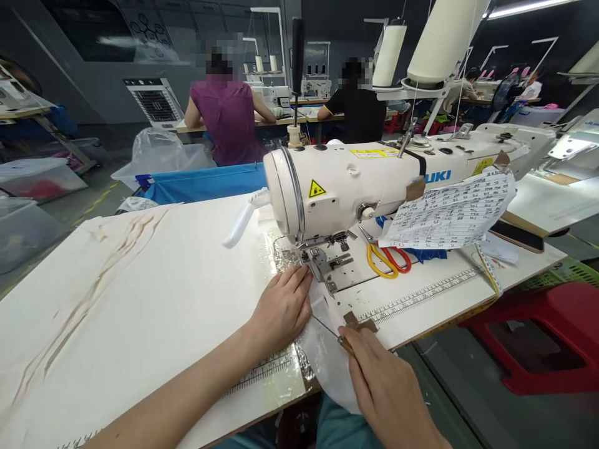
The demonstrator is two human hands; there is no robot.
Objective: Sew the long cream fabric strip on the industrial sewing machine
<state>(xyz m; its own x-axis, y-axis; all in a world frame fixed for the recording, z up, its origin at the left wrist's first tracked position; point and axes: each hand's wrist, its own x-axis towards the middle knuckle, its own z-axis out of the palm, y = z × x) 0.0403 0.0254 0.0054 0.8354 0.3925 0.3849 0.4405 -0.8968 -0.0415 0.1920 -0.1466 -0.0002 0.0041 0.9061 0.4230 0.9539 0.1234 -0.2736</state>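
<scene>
My left hand point(283, 305), fingers pressed together, touches the cloth point(327, 365) at the machine's point(337, 193) near side; to its right, my right hand point(386, 377) pinches an awl point(345, 344).

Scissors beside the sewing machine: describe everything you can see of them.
The scissors have one yellow and one red finger loop, plastic by the look, and a bit of silvery metal. They lie beside the sewing machine, loops toward the wearer. The handwritten paper covers part of the red side, with blue cloth close by. The blade tips are hidden. The left hand and right hand are clear of them.
</scene>
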